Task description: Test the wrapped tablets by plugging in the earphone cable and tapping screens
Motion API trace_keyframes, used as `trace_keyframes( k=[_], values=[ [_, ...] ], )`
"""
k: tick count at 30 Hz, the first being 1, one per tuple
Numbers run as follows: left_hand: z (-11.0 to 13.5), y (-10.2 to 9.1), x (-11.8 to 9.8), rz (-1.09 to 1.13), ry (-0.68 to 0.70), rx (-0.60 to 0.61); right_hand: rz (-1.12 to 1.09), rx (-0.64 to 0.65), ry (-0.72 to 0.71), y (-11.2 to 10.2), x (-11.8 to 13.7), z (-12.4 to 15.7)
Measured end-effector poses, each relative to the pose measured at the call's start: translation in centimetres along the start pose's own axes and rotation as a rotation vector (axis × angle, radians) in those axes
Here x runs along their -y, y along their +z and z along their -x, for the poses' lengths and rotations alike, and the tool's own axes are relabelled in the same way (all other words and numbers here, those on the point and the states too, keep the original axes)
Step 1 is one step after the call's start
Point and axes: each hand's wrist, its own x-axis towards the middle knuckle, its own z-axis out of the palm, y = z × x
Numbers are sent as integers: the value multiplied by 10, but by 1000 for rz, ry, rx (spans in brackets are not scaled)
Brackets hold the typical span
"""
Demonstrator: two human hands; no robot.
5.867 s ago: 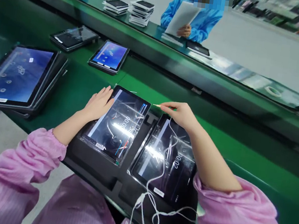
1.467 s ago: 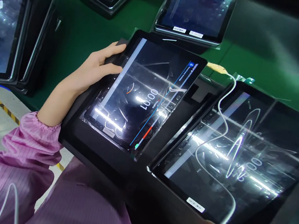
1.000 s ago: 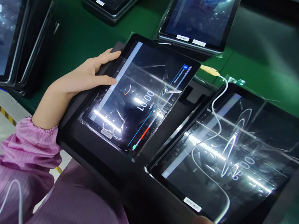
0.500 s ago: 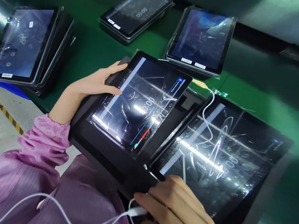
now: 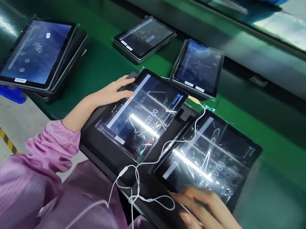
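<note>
My left hand (image 5: 109, 93) lies with spread fingers on the left edge of a lit tablet (image 5: 141, 120) under clear film; its screen reads 00:02. Beneath that tablet is a dark, flat base (image 5: 93, 142). A white earphone cable (image 5: 162, 151) plugs into the tablet's far edge and lies in loops in front. At the lower right, my right hand (image 5: 214, 224) has its fingers around the near edge of a second film-covered tablet (image 5: 210, 152). The thumb is below that edge and the other fingers are above it, with a pale strip between them.
A stack of tablets (image 5: 37, 52) stands at the left above a blue object (image 5: 6, 91). Two more stacks, a dark-screened one (image 5: 145, 36) and a bluish one (image 5: 199, 66), sit at the back of the green table (image 5: 93, 52). Behind them runs a raised ledge (image 5: 236, 35).
My right hand has let go of the white cable and moved right to the second tablet's edge. The cable now lies loose in front. The left tablet's timer display went from 00:00 to 00:02.
</note>
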Motion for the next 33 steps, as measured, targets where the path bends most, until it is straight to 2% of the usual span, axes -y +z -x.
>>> trace_keyframes(
  k=[3,6,11,14,18,24,28,33],
  values=[
    [7,2,-2,-56,-21,-5,71,26,-28,-13,-16,-20],
    [24,4,-2,-125,-10,11,143,42,-39,-17,-49,-62],
    [76,8,2,-239,-43,13,348,44,60,-2,-128,-154],
    [105,13,6,-335,-44,-30,365,147,123,9,-156,-189],
    [117,21,11,-410,-33,-89,365,186,113,16,-163,-197],
    [109,23,11,-436,-15,-114,317,30,144,16,-162,-189],
    [110,24,12,-450,8,-126,313,41,68,15,-166,-191],
    [110,24,12,-446,4,-128,324,29,57,15,-170,-190]
  ],
)
